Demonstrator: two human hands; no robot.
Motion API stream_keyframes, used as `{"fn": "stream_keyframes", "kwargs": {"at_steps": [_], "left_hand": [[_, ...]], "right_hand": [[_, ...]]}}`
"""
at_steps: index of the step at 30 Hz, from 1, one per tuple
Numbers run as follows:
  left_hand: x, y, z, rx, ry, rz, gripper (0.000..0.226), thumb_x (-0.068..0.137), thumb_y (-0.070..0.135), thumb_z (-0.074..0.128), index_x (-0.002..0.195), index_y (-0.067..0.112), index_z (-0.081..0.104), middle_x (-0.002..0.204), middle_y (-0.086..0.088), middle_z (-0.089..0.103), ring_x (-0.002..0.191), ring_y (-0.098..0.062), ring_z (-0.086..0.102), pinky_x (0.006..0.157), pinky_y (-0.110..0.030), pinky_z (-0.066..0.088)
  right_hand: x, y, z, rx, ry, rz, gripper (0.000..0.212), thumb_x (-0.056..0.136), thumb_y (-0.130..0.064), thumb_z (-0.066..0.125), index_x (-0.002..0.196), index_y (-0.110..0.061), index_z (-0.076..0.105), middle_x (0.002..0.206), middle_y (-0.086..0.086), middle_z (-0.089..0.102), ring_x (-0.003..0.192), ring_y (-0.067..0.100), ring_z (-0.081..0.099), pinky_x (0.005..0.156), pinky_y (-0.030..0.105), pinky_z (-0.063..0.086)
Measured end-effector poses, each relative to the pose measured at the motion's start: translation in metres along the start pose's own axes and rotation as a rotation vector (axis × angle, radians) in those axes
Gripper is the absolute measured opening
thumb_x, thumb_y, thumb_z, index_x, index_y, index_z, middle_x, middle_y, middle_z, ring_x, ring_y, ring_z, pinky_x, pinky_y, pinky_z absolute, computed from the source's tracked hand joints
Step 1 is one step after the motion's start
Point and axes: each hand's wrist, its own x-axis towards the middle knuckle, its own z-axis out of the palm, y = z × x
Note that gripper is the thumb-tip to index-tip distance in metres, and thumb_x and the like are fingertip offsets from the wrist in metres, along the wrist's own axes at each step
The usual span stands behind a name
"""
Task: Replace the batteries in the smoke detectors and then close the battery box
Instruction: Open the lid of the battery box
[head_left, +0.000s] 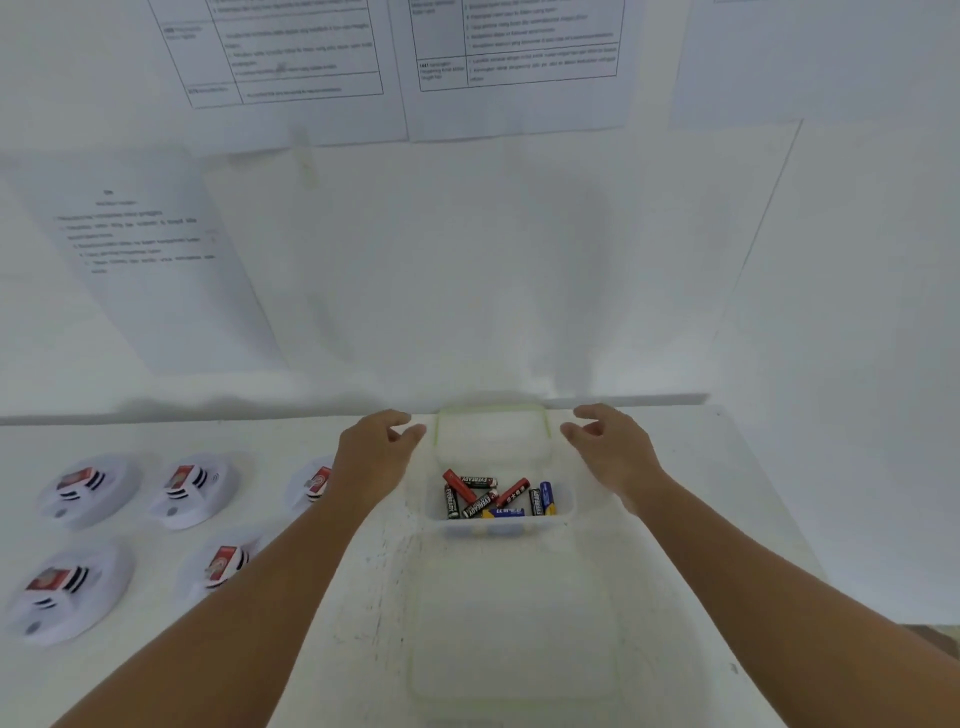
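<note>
A clear plastic battery box (567, 512) stands on the white table, holding several loose black, red and blue batteries (491, 498). Right behind it, by the wall, is a clear lid with a green rim (492, 413). My left hand (376, 449) hovers at the lid's left side and my right hand (610, 447) at its right side. Both hands have loosely curled fingers and hold nothing; neither touches the lid. Several white round smoke detectors (85, 491) lie on the left, each showing a red and black part on top. My left forearm partly hides two of them.
A second clear, green-rimmed tray or lid (514, 629) lies flat in front of the box. Printed paper sheets (156, 244) hang on the white wall behind the table. The table's right edge (779, 519) runs past my right arm.
</note>
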Motion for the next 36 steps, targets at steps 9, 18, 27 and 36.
{"fn": "stream_keyframes", "kwargs": {"at_steps": [9, 18, 27, 36], "left_hand": [[-0.121, -0.015, -0.020, -0.176, -0.029, -0.102, 0.033, 0.098, 0.045, 0.064, 0.086, 0.015, 0.072, 0.079, -0.003, 0.073, 0.067, -0.016, 0.062, 0.066, -0.027, 0.049], [-0.191, -0.030, -0.025, -0.445, -0.325, -0.326, 0.058, 0.082, 0.060, 0.074, 0.088, 0.002, 0.069, 0.078, -0.005, 0.068, 0.061, -0.015, 0.057, 0.062, -0.027, 0.044], [-0.184, -0.032, -0.021, -0.860, -0.476, -0.545, 0.039, 0.071, 0.030, 0.090, 0.084, 0.018, 0.055, 0.062, 0.003, 0.043, 0.050, -0.010, 0.038, 0.048, -0.023, 0.033], [-0.188, -0.030, -0.028, -0.610, -0.334, -0.364, 0.054, 0.075, 0.046, 0.089, 0.088, 0.014, 0.047, 0.072, 0.001, 0.045, 0.061, -0.015, 0.040, 0.055, -0.027, 0.036]], "right_hand": [[-0.080, 0.033, -0.013, 0.247, -0.060, 0.070, 0.025, 0.095, -0.046, 0.065, 0.112, -0.028, 0.068, 0.112, -0.003, 0.067, 0.099, 0.019, 0.066, 0.084, 0.033, 0.051], [-0.163, 0.046, -0.017, 0.366, -0.328, 0.207, 0.052, 0.078, -0.057, 0.082, 0.095, -0.012, 0.064, 0.099, 0.012, 0.077, 0.073, 0.021, 0.066, 0.069, 0.034, 0.053], [-0.176, 0.047, -0.009, 0.494, -0.316, 0.278, 0.056, 0.076, -0.049, 0.086, 0.105, -0.004, 0.069, 0.092, 0.008, 0.071, 0.084, 0.021, 0.059, 0.079, 0.037, 0.052], [-0.180, 0.034, -0.016, 0.327, -0.201, 0.230, 0.054, 0.070, -0.052, 0.090, 0.086, -0.012, 0.058, 0.083, 0.009, 0.055, 0.072, 0.021, 0.047, 0.068, 0.034, 0.043]]}}
